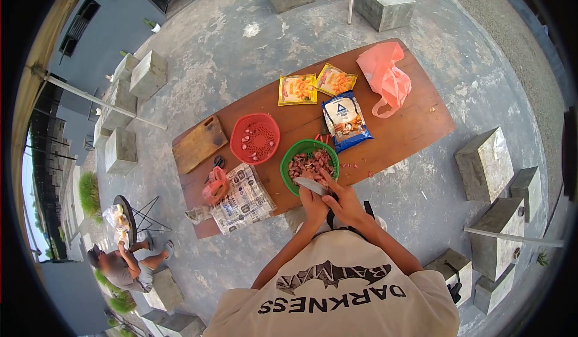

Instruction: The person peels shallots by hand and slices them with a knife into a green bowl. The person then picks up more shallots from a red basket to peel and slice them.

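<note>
Both hands are close together over the near rim of a green basket (pixel 285 167) that holds many small reddish-purple pieces (pixel 304 163). My left hand (pixel 312 204) is closed by a knife (pixel 312 185), whose blade points up and to the left over the basket. My right hand (pixel 344 203) is closed beside it, fingers reaching over the basket; what they hold is too small to make out. Left of the green basket, a red basket (pixel 264 141) contains a few pale pinkish pieces.
On the brown table (pixel 415 138) are a cutting board (pixel 198 144), scissors (pixel 219 161), a red bag (pixel 215 186), newspaper (pixel 244 201), yellow packets (pixel 297 90), a blue-white packet (pixel 347 122) and a pink bag (pixel 385 75). A person (pixel 123 268) sits at lower left. Concrete blocks (pixel 484 162) stand around.
</note>
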The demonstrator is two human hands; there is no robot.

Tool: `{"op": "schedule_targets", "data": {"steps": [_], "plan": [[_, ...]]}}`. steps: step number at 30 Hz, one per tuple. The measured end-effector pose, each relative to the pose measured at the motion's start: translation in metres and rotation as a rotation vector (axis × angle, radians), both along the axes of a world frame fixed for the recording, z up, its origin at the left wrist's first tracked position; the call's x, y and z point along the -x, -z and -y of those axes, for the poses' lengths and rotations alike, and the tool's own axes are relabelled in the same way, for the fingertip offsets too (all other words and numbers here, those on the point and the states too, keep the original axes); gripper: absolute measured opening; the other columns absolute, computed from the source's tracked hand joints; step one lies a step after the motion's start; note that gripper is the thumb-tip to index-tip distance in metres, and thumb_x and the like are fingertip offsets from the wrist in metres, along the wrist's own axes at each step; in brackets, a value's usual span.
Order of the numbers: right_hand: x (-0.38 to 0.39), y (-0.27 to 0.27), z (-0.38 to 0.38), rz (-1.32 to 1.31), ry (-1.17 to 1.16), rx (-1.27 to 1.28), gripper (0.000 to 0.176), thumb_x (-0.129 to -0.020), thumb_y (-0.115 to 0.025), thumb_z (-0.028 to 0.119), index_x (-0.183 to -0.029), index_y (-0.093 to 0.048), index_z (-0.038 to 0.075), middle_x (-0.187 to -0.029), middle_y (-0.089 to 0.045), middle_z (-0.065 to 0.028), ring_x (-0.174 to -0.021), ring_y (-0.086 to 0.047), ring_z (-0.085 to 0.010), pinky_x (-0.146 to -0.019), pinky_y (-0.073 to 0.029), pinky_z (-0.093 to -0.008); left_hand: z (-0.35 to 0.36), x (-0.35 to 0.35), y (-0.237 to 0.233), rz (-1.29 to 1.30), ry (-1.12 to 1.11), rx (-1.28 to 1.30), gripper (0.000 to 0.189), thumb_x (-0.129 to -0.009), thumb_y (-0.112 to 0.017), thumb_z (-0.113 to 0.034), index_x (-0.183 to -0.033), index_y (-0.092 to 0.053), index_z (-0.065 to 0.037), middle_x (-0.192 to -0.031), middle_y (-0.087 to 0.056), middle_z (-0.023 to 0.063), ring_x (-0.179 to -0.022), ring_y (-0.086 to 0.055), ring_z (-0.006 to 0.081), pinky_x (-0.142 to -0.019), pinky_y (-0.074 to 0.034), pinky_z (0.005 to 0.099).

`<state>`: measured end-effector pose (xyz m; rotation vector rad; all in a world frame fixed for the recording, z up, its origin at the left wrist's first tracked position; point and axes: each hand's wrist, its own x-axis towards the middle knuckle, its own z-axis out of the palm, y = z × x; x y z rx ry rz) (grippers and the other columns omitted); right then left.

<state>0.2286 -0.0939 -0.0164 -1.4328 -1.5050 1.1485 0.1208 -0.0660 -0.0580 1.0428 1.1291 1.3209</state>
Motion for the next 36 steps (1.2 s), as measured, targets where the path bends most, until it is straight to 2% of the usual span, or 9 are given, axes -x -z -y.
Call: {"op": "schedule_targets", "data": {"steps": [6,8,14,18,24,26,27,29,36], "plan": [[0.018,0.007,-0.017,-0.114,0.059,-0.078,0.056,-0.093,-0.048,0.035,-0.138,-0.039,0.004,-0.098,-0.064,-0.0231,-0.09,-0.063,-0.0373,-0.082,-0.047,-0.0368,-0.023,0.009,-0.013,-0.259,-0.072,-0.22,0.028,-0.102,-0.033,-0.022,-0.093,-0.048,-0.001,-0.071,-0.056,0.0067,-0.062,-0.054,0.0123,-0.054,-0.041,0.0253],[0.029,0.009,-0.023,-0.151,0.112,-0.201,0.054,-0.094,-0.046,0.036,-0.136,-0.043,0.003,-0.105,-0.064,-0.0209,-0.096,-0.064,-0.0309,-0.086,-0.046,-0.0355,-0.029,0.018,-0.017,-0.257,-0.03,-0.203,0.03,-0.102,-0.033,-0.026,-0.097,-0.05,-0.001,-0.077,-0.058,0.0055,-0.068,-0.057,0.0129,-0.062,-0.046,0.0247],[0.057,0.0,-0.037,-0.313,0.138,-0.109,0.048,-0.095,-0.047,0.031,-0.132,-0.047,0.001,-0.103,-0.066,-0.0129,-0.091,-0.06,-0.0145,-0.083,-0.047,-0.0298,-0.051,0.051,-0.024,-0.311,0.074,-0.201,0.037,-0.102,-0.03,-0.032,-0.092,-0.049,-0.002,-0.068,-0.056,0.0044,-0.058,-0.054,0.0119,-0.052,-0.041,0.0254],[0.072,0.011,-0.043,-0.294,0.249,-0.127,0.044,-0.094,-0.049,0.026,-0.129,-0.049,0.0,-0.102,-0.065,-0.0183,-0.09,-0.062,-0.0165,-0.082,-0.047,-0.0304,-0.056,0.05,-0.037,-0.364,0.025,-0.23,0.039,-0.102,-0.029,-0.034,-0.086,-0.047,-0.004,-0.064,-0.051,0.0024,-0.054,-0.049,0.0102,-0.048,-0.036,0.0243],[0.069,0.028,-0.051,-0.414,0.383,-0.065,0.038,-0.098,-0.046,0.029,-0.118,-0.057,-0.001,-0.066,-0.05,0.0031,-0.061,-0.041,-0.0057,-0.055,-0.038,-0.0223,-0.075,0.046,-0.008,-0.12,0.084,-0.095,0.035,-0.102,-0.033,-0.031,-0.081,-0.045,-0.007,-0.066,-0.044,-0.0022,-0.055,-0.041,0.0047,-0.049,-0.034,0.0219],[0.053,0.039,-0.053,-0.546,0.367,0.15,0.033,-0.099,-0.045,0.029,-0.098,-0.061,0.001,-0.062,-0.039,0.0082,-0.057,-0.033,-0.0033,-0.05,-0.029,-0.021,-0.081,0.042,0.004,0.143,0.213,0.231,0.03,-0.102,-0.037,-0.028,-0.082,-0.048,-0.008,-0.07,-0.045,-0.0033,-0.059,-0.043,0.0044,-0.052,-0.037,0.021],[0.051,0.038,-0.057,-0.567,0.358,0.081,0.038,-0.101,-0.038,0.035,-0.073,-0.045,0.01,-0.055,-0.038,0.0069,-0.041,-0.031,-0.0018,-0.035,-0.022,-0.0202,-0.083,0.039,0.003,0.145,0.211,0.228,0.03,-0.102,-0.037,-0.028,-0.082,-0.048,-0.008,-0.07,-0.045,-0.0033,-0.059,-0.043,0.0044,-0.052,-0.037,0.021],[0.041,0.032,-0.056,-0.603,0.348,0.125,0.034,-0.1,-0.042,0.031,-0.08,-0.052,0.006,-0.059,-0.04,0.0065,-0.05,-0.033,-0.0024,-0.043,-0.026,-0.0204,-0.084,0.033,0.003,0.436,0.239,0.383,0.026,-0.101,-0.039,-0.026,-0.085,-0.051,-0.009,-0.072,-0.047,-0.0037,-0.061,-0.046,0.0064,-0.055,-0.041,0.0213],[0.028,0.032,-0.047,-0.307,0.317,-0.054,0.033,-0.095,-0.05,0.017,-0.124,-0.056,0.004,-0.072,-0.058,-0.0023,-0.065,-0.046,-0.0068,-0.061,-0.044,-0.0256,-0.068,0.021,-0.002,0.52,0.233,0.482,0.024,-0.101,-0.039,-0.025,-0.09,-0.053,-0.009,-0.078,-0.054,-0.0018,-0.067,-0.054,0.0084,-0.057,-0.045,0.024]]}}
